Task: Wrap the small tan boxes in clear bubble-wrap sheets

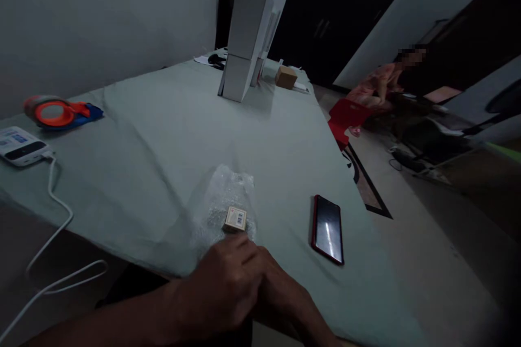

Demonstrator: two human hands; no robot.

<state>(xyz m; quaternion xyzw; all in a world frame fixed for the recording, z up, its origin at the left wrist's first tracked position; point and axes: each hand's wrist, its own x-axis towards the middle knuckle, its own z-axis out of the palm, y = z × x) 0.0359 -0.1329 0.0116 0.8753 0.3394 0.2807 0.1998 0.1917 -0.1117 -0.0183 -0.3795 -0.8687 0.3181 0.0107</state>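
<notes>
A small box with a barcode label lies on a sheet of bubble wrap near the table's front edge. Just in front of the box, my left hand is closed, its fingers curled; whether it holds anything is hidden. My right hand is pressed against the left one and mostly covered by it, so its fingers do not show. To the right of my hands a dark phone in a red case lies flat, screen up.
Tape dispenser and white device with a cable sit at the left. Tall white boxes and a brown box stand at the far end. Beyond the right edge, a person sits near a red chair.
</notes>
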